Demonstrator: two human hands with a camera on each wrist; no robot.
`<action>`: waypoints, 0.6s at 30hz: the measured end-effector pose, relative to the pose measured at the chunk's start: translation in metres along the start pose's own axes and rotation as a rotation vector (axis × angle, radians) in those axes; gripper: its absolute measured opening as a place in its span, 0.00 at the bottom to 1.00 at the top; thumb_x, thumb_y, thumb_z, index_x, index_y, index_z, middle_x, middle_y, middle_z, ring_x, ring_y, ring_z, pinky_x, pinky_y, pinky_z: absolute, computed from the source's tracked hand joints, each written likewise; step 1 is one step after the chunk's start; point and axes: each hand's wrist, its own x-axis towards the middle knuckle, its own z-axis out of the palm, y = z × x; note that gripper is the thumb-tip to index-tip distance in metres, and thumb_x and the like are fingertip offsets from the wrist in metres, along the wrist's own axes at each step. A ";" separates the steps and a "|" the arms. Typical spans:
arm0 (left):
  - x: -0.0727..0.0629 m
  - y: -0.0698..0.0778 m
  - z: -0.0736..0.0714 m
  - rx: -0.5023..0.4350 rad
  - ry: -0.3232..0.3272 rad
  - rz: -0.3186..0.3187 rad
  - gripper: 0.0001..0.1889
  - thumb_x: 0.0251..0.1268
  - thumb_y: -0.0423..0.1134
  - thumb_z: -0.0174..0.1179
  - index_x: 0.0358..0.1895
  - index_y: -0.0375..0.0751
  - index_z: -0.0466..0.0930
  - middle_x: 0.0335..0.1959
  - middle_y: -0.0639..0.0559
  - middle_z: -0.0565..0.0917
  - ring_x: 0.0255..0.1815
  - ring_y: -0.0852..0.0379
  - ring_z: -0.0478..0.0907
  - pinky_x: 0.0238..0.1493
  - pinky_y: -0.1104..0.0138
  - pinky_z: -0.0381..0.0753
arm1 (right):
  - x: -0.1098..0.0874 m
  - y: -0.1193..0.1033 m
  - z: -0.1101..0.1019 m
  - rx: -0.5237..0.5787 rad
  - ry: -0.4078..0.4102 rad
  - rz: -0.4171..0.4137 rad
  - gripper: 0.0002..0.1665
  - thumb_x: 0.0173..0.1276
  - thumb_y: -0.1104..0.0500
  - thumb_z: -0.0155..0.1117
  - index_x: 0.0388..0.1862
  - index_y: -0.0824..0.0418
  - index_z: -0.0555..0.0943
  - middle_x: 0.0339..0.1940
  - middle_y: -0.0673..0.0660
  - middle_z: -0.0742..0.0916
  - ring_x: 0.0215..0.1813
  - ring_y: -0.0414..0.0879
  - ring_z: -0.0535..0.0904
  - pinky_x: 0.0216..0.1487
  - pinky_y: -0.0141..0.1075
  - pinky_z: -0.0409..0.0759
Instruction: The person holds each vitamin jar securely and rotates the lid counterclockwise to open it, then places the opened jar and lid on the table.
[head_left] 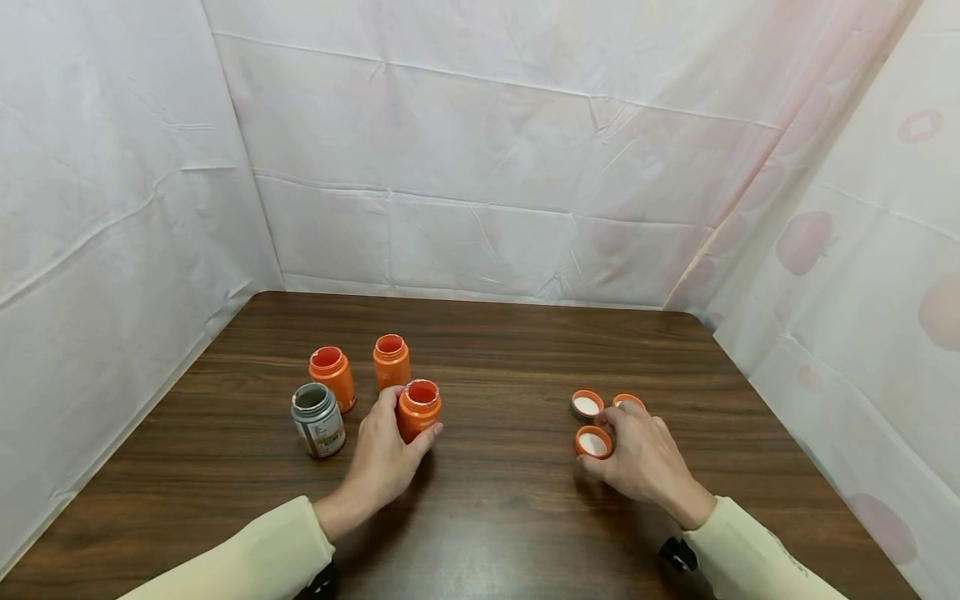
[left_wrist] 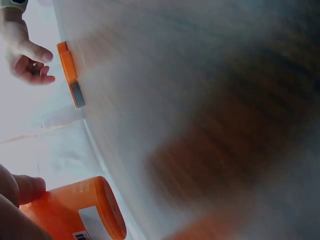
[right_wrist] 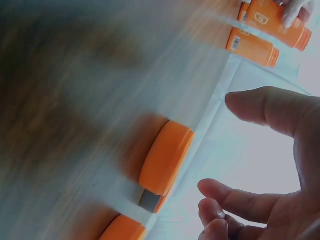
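Note:
My left hand (head_left: 384, 454) grips an orange bottle (head_left: 417, 421) with an open mouth, its thumb on the near side. In the left wrist view the bottle's base shows, and it looks lifted off the table. My right hand (head_left: 641, 454) hovers over a group of small caps, thumb and fingers spread apart. Nearest to it lies an orange cap (head_left: 592, 443), white inside. Behind that are a grey cap (head_left: 587, 406) with an orange rim and another orange cap (head_left: 628, 401), partly hidden by the fingers. The right wrist view shows a gap between the fingers and the nearest orange cap (right_wrist: 166, 157).
Left of my left hand stand an uncapped grey bottle (head_left: 319, 423) and an uncapped orange bottle (head_left: 333, 377). Another orange bottle (head_left: 391, 360) is just behind the held one. Pale sheets (head_left: 480, 167) surround the dark wooden table (head_left: 495, 500) at the back and sides.

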 end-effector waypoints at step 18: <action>0.009 -0.012 -0.007 0.017 -0.055 -0.172 0.36 0.61 0.37 0.74 0.65 0.29 0.62 0.60 0.33 0.75 0.62 0.38 0.75 0.67 0.43 0.71 | -0.009 -0.018 -0.003 0.071 0.072 -0.074 0.28 0.46 0.46 0.85 0.43 0.58 0.85 0.34 0.47 0.80 0.34 0.38 0.69 0.44 0.43 0.69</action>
